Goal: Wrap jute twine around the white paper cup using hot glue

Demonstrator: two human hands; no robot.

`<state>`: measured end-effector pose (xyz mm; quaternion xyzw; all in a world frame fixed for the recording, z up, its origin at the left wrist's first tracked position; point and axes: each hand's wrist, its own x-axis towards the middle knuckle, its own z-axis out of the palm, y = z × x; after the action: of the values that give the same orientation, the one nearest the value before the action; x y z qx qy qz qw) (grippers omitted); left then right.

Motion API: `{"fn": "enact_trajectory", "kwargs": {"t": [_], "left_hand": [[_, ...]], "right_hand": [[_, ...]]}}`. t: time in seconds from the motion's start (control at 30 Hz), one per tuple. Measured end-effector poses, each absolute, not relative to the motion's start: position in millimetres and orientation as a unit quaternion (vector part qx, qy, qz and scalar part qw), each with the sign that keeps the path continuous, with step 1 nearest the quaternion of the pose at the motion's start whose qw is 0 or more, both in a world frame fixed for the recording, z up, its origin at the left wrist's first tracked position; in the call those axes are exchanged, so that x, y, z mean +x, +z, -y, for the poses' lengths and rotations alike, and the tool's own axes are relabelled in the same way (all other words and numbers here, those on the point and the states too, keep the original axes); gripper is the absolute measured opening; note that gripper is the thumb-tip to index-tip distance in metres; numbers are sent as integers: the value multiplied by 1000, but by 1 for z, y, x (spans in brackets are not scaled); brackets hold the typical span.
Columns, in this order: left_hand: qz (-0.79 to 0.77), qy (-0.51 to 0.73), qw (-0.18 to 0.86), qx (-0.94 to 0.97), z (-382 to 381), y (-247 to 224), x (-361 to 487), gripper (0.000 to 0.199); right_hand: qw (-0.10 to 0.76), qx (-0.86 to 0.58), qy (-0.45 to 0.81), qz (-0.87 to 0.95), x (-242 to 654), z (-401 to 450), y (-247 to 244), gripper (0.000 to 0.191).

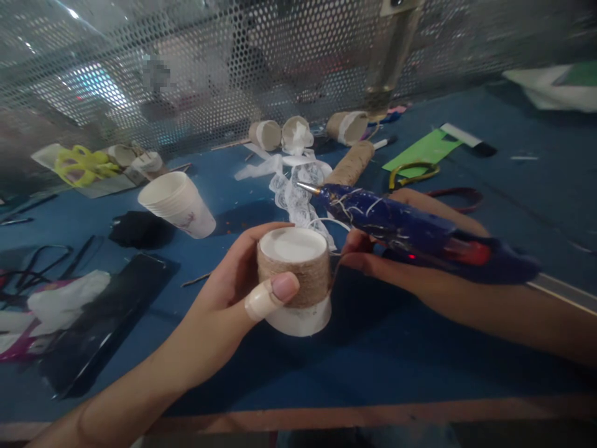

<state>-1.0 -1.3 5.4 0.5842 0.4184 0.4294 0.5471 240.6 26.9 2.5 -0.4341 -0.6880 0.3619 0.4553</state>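
Observation:
My left hand [233, 298] is closed around a paper cup [298, 326], its base facing up and a strip of tape on the thumb. Brown twine [310, 274] is wound around the cup's side, leaving a white band bare at the lower end. In my right hand [373, 255] lies a blue hot glue gun [387, 214], its metal tip pointing left above the cup. A small red light glows on it. The right fingertips are pinched beside the cup, where a thin strand seems to run; the grip is partly hidden. White lace ribbon [298, 193] lies behind the cup.
Stacked paper cups [180, 205] lean at the left, near yellow-handled scissors [84, 165]. Twine-wrapped cups [347, 127] and a twine roll [352, 163] lie behind. Green paper [422, 151] sits at the right. A dark flat packet [112, 323] lies left, before a perforated metal screen [209, 68].

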Motion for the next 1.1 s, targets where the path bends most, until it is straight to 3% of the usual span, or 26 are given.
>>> {"fn": "enact_trajectory", "kwargs": {"t": [0.33, 0.8, 1.1], "left_hand": [[-415, 435, 561, 569, 1, 3, -2, 36], [-411, 386, 640, 523, -2, -3, 4, 41], [-452, 401, 625, 495, -2, 4, 7, 45]], "right_hand": [[450, -443, 363, 686, 240, -30, 5, 25], [447, -413, 387, 693, 235, -29, 3, 15], [462, -375, 408, 692, 237, -34, -6, 17]]}}
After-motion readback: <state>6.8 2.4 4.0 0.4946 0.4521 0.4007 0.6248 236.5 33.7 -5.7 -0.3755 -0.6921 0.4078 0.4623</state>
